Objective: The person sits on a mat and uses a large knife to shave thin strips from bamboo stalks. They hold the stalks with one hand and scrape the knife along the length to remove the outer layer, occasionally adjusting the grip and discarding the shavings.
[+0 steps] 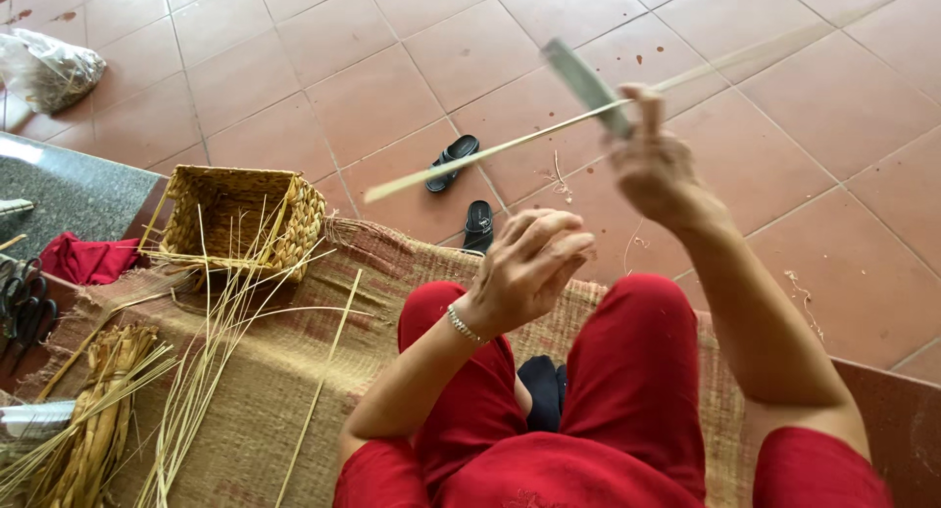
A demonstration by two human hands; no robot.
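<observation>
My right hand (655, 160) is raised and grips a knife with a grey blade (586, 82), blurred by motion, against a long pale reed strip (510, 145) that runs from lower left to upper right. My left hand (529, 263), a silver bracelet on its wrist, is curled just below the strip; whether it touches the strip I cannot tell. I sit on a woven mat (294, 371) in red trousers.
A half-woven square basket (240, 219) with loose stakes stands at the left. Bundles of straw and reeds (108, 420) lie on the mat. Two black sandals (461, 190) rest on the tiled floor. Red cloth (88, 258), scissors (24, 307) and a plastic bag (49, 69) are at far left.
</observation>
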